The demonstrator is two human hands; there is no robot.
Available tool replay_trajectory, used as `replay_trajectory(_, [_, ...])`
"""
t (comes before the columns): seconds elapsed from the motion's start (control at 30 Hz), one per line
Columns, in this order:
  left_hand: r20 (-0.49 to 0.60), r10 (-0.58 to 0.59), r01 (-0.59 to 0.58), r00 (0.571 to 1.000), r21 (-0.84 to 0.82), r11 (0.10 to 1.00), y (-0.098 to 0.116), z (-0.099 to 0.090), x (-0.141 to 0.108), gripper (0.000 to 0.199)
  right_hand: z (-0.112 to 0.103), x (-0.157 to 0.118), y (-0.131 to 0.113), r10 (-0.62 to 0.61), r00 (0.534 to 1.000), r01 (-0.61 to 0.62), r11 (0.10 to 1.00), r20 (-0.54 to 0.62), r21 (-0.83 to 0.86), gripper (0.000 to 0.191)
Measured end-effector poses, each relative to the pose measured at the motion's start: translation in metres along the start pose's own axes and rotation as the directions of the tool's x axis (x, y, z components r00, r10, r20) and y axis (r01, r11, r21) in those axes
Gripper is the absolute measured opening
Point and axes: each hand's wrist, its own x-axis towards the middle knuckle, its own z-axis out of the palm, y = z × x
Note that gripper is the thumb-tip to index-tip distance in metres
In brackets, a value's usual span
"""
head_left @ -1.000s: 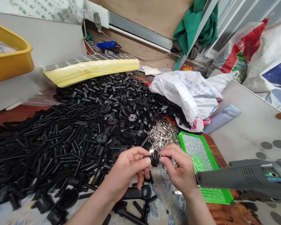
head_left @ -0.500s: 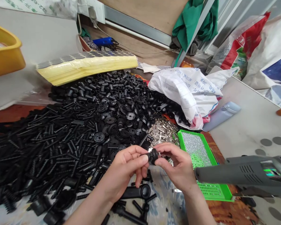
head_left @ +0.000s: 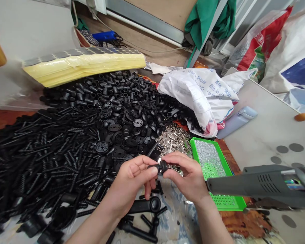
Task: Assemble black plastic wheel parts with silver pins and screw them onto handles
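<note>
Centrally, black part (head_left: 162,167) between both hands; left hand (head_left: 139,174) pinching one end; right hand's (head_left: 186,174) fingers curled round other

Left, rods (head_left: 40,152); rightward, discs (head_left: 137,122), strips (head_left: 176,137), then tray (head_left: 240,204) with bits (head_left: 209,154) in it. Behind discs, tubes (head_left: 117,89), then sheets (head_left: 91,67). Behind tray, bag (head_left: 200,91); right of bag, bottle (head_left: 240,120).
</note>
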Motion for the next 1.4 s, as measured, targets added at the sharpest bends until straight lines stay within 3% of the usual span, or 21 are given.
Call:
replay_trajectory(0.53, [0.012, -0.035, 0.035, 0.999, -0.060, 0.998, -0.0008, 0.0025, 0.0011, 0.028, -0.0037, 0.0000, -0.0065, -0.079, 0.997, 0.079, 0.997, 0.014, -0.017, 0.023])
replay_trajectory(0.9, [0.002, -0.029, 0.029, 1.000, -0.034, 0.999, -0.0027, -0.0021, 0.0011, 0.025, 0.0007, -0.0001, -0.0052, -0.061, 0.997, 0.062, 0.998, 0.044, -0.013, 0.019])
replay_trajectory(1.23, [-0.046, 0.056, -0.051, 0.997, 0.110, 0.993, -0.0048, -0.0009, 0.0024, 0.026, 0.0012, 0.0009, -0.0013, -0.027, 0.998, 0.026, 0.999, 0.055, 0.024, 0.017])
replay_trajectory(1.4, [-0.019, 0.000, 0.000, 1.000, 0.021, 1.000, -0.0045, -0.0029, 0.0031, 0.028, 0.0019, 0.0010, -0.0025, -0.087, 0.994, 0.092, 0.993, 0.065, -0.071, 0.019])
